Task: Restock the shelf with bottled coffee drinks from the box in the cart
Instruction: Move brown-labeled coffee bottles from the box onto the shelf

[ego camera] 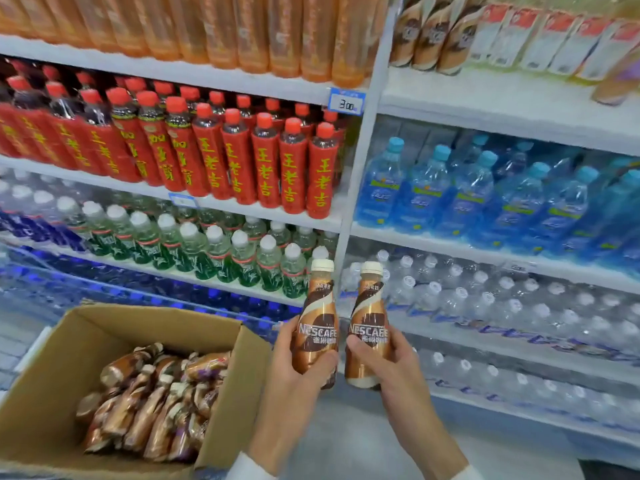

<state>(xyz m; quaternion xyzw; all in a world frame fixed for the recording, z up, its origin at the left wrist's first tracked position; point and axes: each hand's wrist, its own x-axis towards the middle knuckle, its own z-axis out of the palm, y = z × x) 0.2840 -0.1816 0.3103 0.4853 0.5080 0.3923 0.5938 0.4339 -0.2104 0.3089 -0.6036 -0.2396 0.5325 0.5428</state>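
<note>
My left hand (294, 372) grips a brown coffee bottle (317, 320) with a cream cap, held upright. My right hand (391, 362) grips a second, matching coffee bottle (369, 323) right beside it. Both bottles are in the air in front of the shelf upright, to the right of the cardboard box (69, 341). Inside the open box lie several more coffee bottles (156, 400) on their sides. Matching coffee bottles (429, 32) stand on the top right shelf (485, 98), which has bare space in front of them.
Shelves to the left hold orange drinks, red-labelled bottles (242, 161) and green-labelled water (214, 251). To the right are blue water bottles (485, 195) and clear water packs (502, 306). A white upright post (360, 168) divides the two bays. A blue cart edge (138, 296) runs behind the box.
</note>
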